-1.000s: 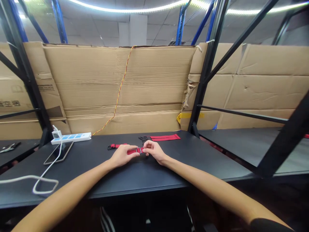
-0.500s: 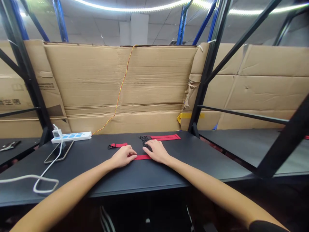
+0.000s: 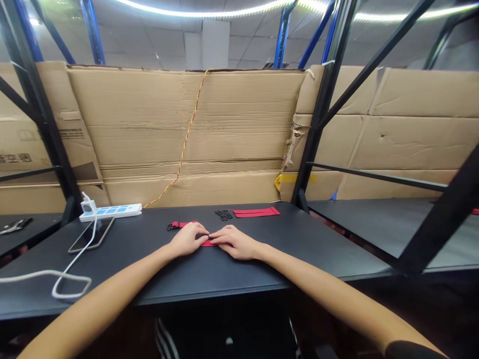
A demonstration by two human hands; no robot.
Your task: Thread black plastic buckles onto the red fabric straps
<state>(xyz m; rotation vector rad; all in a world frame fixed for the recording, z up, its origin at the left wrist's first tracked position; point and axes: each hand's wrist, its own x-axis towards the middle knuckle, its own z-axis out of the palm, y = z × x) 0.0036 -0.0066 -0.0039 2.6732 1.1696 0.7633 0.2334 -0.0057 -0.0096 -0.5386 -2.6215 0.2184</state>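
Observation:
Both hands meet over a flat red webbing strap [image 3: 208,244] near the middle of the black tabletop. My left hand [image 3: 189,240] is closed on its left end, fingertips pinched down. From the other side my right hand [image 3: 238,243] reaches in with its fingers together, tips touching beside the left fingertips. A small dark bit shows between them, mostly hidden, so I cannot tell what it is. Just behind my left hand lies another red strap [image 3: 181,225] with a black buckle [image 3: 172,226] on its end. Several loose black buckles [image 3: 223,215] are piled beyond my hands, beside flat red straps [image 3: 257,212].
A white power strip [image 3: 111,212] with a plugged charger stands at the back left. A phone [image 3: 92,234] and a looping white cable [image 3: 71,271] lie before it. Cardboard [image 3: 239,124] walls the back, with black rack posts [image 3: 316,124] at the sides.
My right hand has come away from the buckle pile and moved left to my left hand's fingertips, over the strap. The left hand has shifted slightly left.

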